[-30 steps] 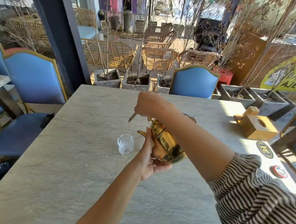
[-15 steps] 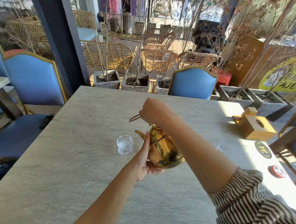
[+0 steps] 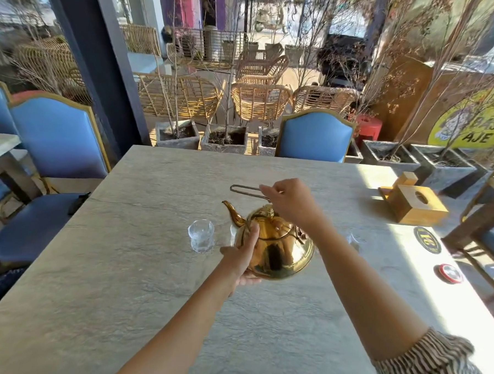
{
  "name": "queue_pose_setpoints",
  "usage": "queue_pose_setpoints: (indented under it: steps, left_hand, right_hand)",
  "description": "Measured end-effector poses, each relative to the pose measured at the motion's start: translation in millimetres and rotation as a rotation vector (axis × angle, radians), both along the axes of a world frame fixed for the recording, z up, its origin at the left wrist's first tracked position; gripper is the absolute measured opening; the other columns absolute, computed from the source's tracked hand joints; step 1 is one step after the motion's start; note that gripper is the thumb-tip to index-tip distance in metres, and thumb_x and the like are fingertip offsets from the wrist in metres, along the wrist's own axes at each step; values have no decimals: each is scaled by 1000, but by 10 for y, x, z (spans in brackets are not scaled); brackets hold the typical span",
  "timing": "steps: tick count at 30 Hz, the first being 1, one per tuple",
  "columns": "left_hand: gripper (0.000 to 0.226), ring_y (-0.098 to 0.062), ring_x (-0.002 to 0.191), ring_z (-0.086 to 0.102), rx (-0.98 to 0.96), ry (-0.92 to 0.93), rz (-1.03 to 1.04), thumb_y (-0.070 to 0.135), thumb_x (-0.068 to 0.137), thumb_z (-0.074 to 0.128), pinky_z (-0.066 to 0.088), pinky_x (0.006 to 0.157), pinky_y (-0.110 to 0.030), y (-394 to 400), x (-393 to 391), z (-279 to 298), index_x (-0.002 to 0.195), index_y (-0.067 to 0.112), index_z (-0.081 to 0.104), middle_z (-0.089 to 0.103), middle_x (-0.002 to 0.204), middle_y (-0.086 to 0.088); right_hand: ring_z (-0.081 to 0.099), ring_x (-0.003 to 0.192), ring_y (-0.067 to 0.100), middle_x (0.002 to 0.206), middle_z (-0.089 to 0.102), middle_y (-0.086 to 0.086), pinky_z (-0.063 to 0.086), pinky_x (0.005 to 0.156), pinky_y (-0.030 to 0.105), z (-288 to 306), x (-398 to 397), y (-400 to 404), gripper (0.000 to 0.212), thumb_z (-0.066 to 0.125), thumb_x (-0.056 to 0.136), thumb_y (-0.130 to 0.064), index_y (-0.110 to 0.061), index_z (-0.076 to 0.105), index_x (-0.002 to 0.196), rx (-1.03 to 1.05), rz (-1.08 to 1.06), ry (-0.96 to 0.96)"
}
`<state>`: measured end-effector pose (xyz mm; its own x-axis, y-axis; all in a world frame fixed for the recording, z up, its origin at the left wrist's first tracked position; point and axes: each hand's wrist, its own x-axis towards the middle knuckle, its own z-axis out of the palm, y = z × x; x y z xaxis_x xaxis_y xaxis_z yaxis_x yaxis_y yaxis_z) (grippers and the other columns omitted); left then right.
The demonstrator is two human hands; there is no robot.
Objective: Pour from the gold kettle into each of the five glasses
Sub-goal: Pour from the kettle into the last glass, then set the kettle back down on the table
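Overlooking grey stone table (image 3: 127,266) — blue chairs (image 3: 315,137)

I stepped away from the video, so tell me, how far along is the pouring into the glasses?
Nothing clearly done: the one fully visible glass looks empty. In hand: the gold kettle is lifted, right hand on its wire handle, left hand steadying its body, spout near that glass, no stream showing. Left: apparently all five; the others are mostly hidden.

Kettle (image 3: 277,248) sitting mid-worktop (image 3: 127,266), spout pointing left. One glass (image 3: 200,235) standing just left of it, another (image 3: 353,240) peeking right behind the arm. Box (image 3: 413,205) lying far right; chair (image 3: 314,136) standing behind.
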<state>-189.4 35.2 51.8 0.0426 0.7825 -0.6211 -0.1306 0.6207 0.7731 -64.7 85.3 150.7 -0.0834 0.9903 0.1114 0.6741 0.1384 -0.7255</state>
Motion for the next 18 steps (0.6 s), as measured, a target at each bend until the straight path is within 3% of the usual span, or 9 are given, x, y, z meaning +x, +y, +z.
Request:
queue_pose_setpoints:
  steps: [2, 5, 10, 12, 14, 16, 18]
  left_hand:
    - [151, -36, 129, 55, 18, 24, -7, 85, 44, 66, 65, 66, -37, -77, 128, 58, 156, 11, -5, 33, 157, -20]
    - [130, -34, 132, 52, 15, 55, -23, 77, 63, 66, 59, 88, -42, -190, 360, 88, 153, 10, 0, 32, 158, -18]
    - [119, -30, 124, 60, -20, 117, -119, 80, 58, 65, 60, 91, -41, -411, 817, 10, 146, 14, 21, 40, 152, -15]
    - [109, -31, 128, 56, -24, 112, -118, 76, 67, 67, 60, 90, -41, -494, 1022, -11, 143, 11, 24, 40, 151, -16]
    - [102, -30, 130, 53, -39, 132, -124, 71, 73, 67, 61, 80, -33, -577, 1223, -22, 141, 7, 27, 44, 147, -14]
    - [110, -29, 124, 58, -67, 134, -147, 78, 63, 71, 61, 73, -30, -598, 1395, -169, 139, 6, 35, 54, 138, -10]
    - [131, -30, 115, 64, -103, 164, -173, 89, 36, 74, 60, 86, -44, -581, 1574, -380, 136, 9, 47, 64, 128, -9]
  right_hand:
    - [42, 48, 19, 55, 50, 13, 36, 50, 29, -41, 180, -136, 57, 57, 95, -34, 16, 61, 69, 32, -16, 107]
    - [41, 45, 16, 51, 50, 8, 34, 47, 25, -101, 470, -330, 51, 60, 93, -33, 7, 61, 62, 59, -72, 210]
    - [44, 46, 13, 49, 54, 3, 36, 49, 28, -281, 962, -593, 43, 64, 89, -33, 2, 69, 66, 83, -190, 306]
    - [43, 46, 15, 49, 52, 4, 36, 49, 29, -360, 1160, -699, 45, 64, 88, -33, 4, 66, 64, 66, -213, 339]
    - [43, 46, 15, 48, 52, 3, 35, 48, 27, -428, 1359, -805, 45, 65, 88, -33, 4, 66, 63, 54, -238, 333]
    - [46, 46, 14, 50, 55, 3, 36, 47, 26, -495, 1561, -909, 40, 65, 89, -31, 0, 68, 63, 46, -253, 316]
    - [47, 46, 12, 51, 56, 2, 37, 47, 23, -582, 1765, -1000, 36, 65, 89, -29, -2, 68, 65, 32, -264, 295]
